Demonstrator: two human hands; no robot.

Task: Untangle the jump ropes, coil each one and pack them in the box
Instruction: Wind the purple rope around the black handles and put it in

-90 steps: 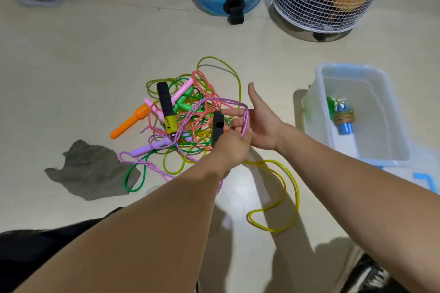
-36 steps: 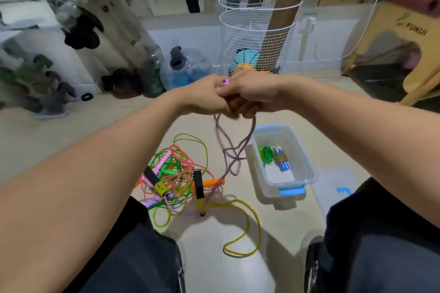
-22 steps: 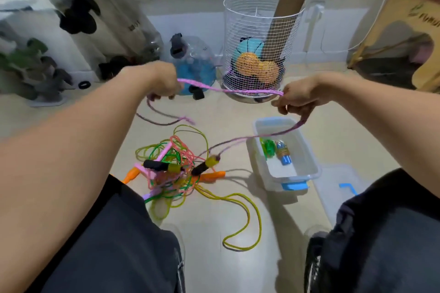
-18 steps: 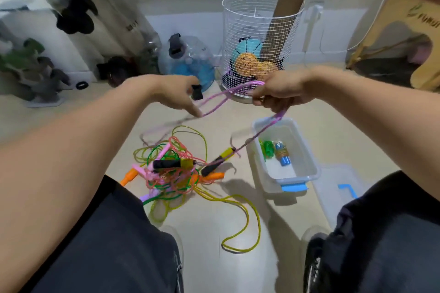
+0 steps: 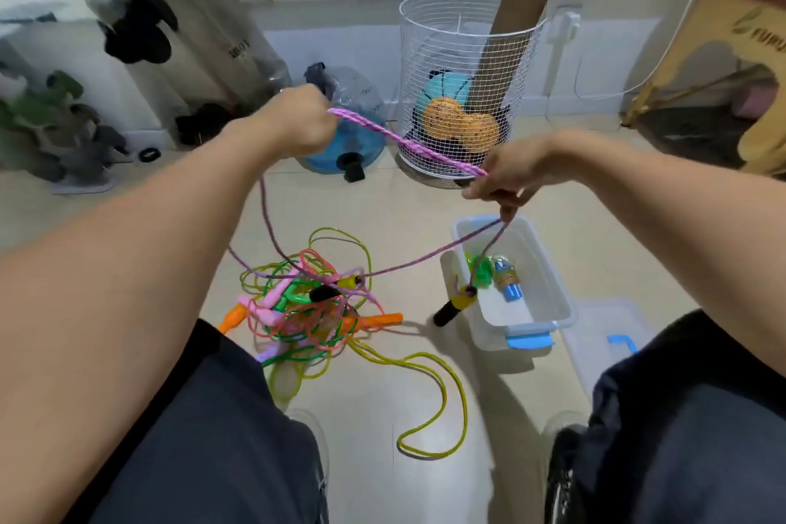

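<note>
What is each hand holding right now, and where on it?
Both hold the purple jump rope by its cord, not its handles: left hand grips one point, right hand pinches another, with a stretch taut between them.

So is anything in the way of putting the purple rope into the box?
The box is open, with only a small coiled rope inside. But the purple rope, held by the left hand and right hand, still runs into the tangled pile, where one handle lies.
</note>
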